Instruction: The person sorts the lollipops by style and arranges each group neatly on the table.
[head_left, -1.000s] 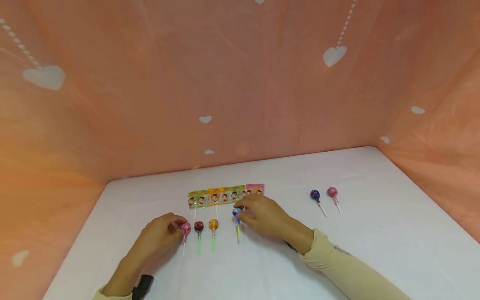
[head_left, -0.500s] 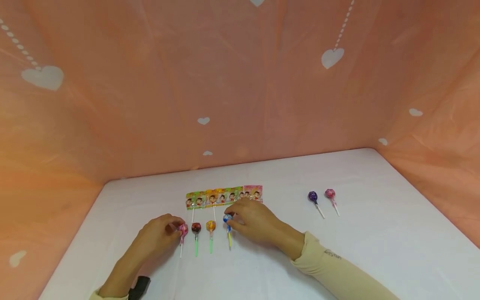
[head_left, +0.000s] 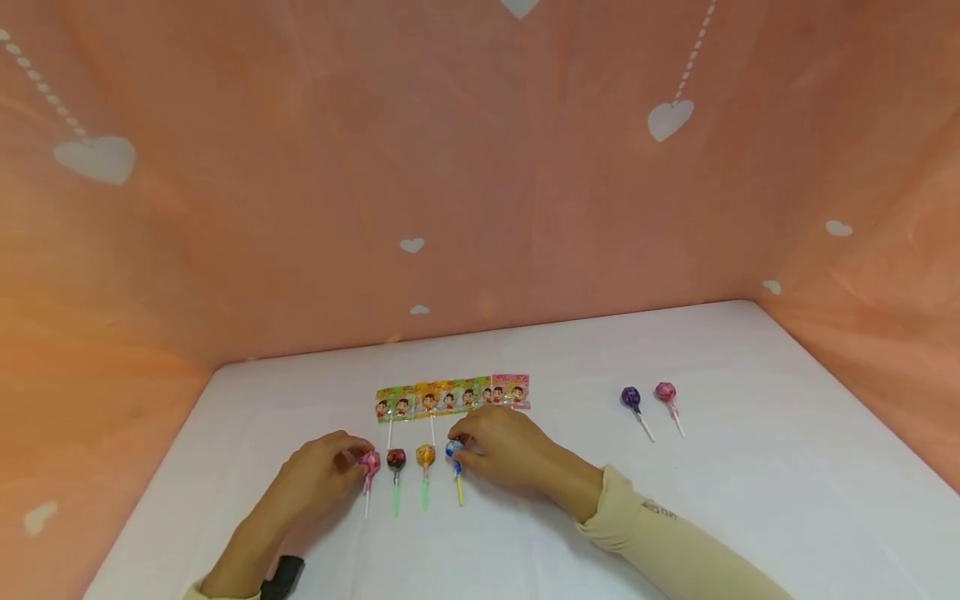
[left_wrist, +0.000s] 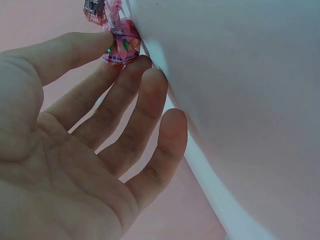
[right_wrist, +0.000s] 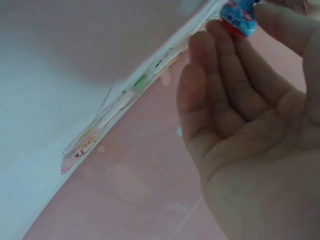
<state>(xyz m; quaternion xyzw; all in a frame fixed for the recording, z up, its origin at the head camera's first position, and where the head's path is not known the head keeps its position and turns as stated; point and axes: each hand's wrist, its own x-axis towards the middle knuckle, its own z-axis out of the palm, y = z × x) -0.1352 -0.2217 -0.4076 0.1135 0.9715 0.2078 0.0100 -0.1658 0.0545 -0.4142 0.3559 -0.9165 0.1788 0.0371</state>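
Left hand [head_left: 318,475]: thumb and index pinch the ball of a pink lollipop [head_left: 371,462], other fingers loosely spread. Right hand [head_left: 506,446]: thumb and forefinger about a blue lollipop [head_left: 453,448], rest gently bent. Pink and blue end a row on the white table [head_left: 570,358]; dark-red lollipop [head_left: 396,459] and yellow-orange lollipop [head_left: 426,455] between. Cartoon-printed packet strip [head_left: 431,398] just behind.

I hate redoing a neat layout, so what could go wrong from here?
The right hand pinches the blue lollipop near the orange lollipop; a slip might knock that one crooked.

Its knuckles are close to the packet strip, so lifting away carelessly could shift it.

The left hand holds a pink lollipop by its round head, which might roll when released.
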